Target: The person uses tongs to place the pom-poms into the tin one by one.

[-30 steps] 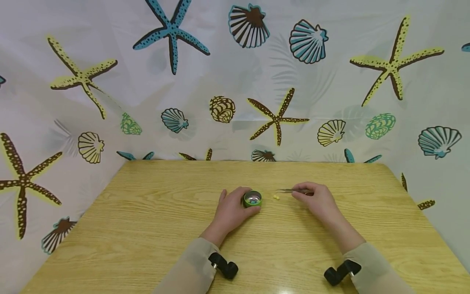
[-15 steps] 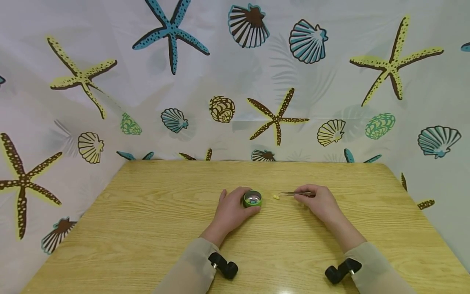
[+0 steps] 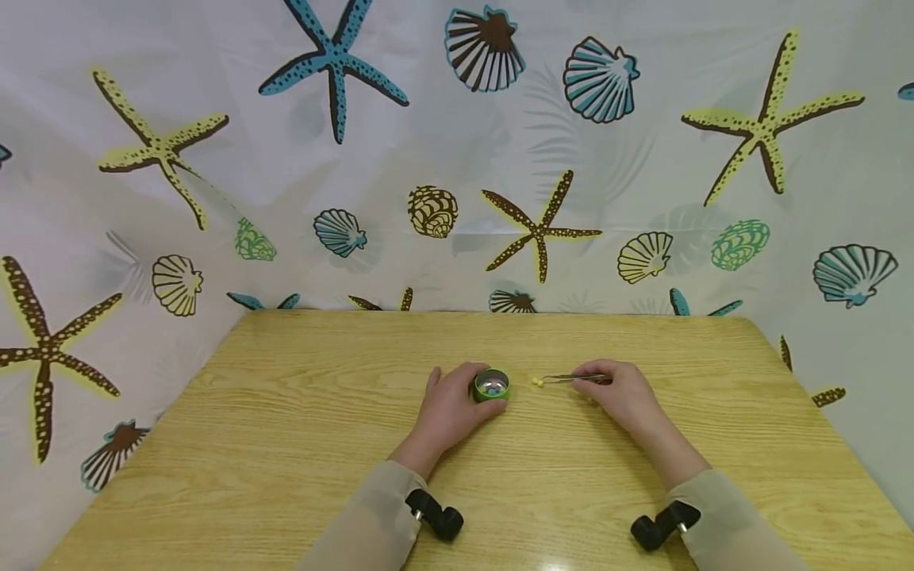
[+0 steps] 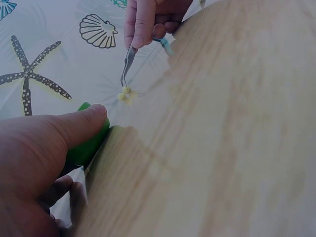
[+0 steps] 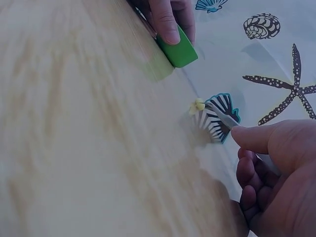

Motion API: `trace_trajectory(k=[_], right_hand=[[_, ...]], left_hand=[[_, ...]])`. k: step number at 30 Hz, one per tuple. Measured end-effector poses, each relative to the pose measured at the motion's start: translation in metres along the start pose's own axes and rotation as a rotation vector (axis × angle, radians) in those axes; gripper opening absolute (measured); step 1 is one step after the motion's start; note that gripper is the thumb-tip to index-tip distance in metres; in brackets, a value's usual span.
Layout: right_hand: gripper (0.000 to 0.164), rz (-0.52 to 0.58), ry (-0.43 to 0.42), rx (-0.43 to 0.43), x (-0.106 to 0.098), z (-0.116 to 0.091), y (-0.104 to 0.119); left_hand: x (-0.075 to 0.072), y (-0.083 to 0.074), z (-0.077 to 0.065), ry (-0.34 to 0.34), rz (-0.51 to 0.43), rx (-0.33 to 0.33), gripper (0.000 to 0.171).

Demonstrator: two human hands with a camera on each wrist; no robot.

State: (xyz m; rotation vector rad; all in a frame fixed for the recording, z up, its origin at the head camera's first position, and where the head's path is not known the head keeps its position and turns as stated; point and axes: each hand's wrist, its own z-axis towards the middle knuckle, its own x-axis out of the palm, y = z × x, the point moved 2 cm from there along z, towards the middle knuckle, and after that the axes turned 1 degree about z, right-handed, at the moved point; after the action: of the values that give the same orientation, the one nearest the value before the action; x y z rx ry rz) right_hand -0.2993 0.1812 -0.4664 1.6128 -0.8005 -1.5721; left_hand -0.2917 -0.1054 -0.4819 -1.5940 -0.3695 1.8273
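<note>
Fingers and thumb of my left hand (image 3: 451, 404) curl round a small round green cup (image 3: 493, 394) that stands upright on the table, with a shiny inside and something bluish at its bottom. My right hand (image 3: 620, 390) pinches a pair of metal tweezers (image 3: 571, 377), which point left. Their bent tips (image 4: 124, 83) reach small yellow beads (image 4: 121, 97) lying close together between the cup and the right hand. One bead (image 5: 199, 104) is at the tips in the right wrist view; whether it is clamped I cannot tell.
The wooden table (image 3: 286, 412) runs back to a hanging cloth (image 3: 400, 159) printed with starfish and shells. Cloth also stands along both sides. A black camera mount sits on each wrist, the left mount (image 3: 435, 517) and the right mount (image 3: 664, 527).
The right hand and tweezers have come slightly down and the tips have moved onto the yellow beads. My left hand and the cup have stayed in place.
</note>
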Motion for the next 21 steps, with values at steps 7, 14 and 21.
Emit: trace_trajectory(k=[7,14,21], right_hand=[[0.022,-0.008,0.008,-0.016,0.0004,0.0005,-0.0009],[0.020,-0.018,-0.007,-0.013,0.0012,0.0018,-0.0023],[0.020,-0.027,-0.015,-0.005,0.0009,0.0009,-0.0013]], left_hand=[[-0.0001,-0.0011,-0.0003,0.002,-0.004,-0.007,0.062],[-0.0002,-0.0011,0.0001,0.000,-0.002,-0.003,0.061],[-0.0002,-0.0018,-0.0003,-0.001,-0.001,-0.004,0.059]])
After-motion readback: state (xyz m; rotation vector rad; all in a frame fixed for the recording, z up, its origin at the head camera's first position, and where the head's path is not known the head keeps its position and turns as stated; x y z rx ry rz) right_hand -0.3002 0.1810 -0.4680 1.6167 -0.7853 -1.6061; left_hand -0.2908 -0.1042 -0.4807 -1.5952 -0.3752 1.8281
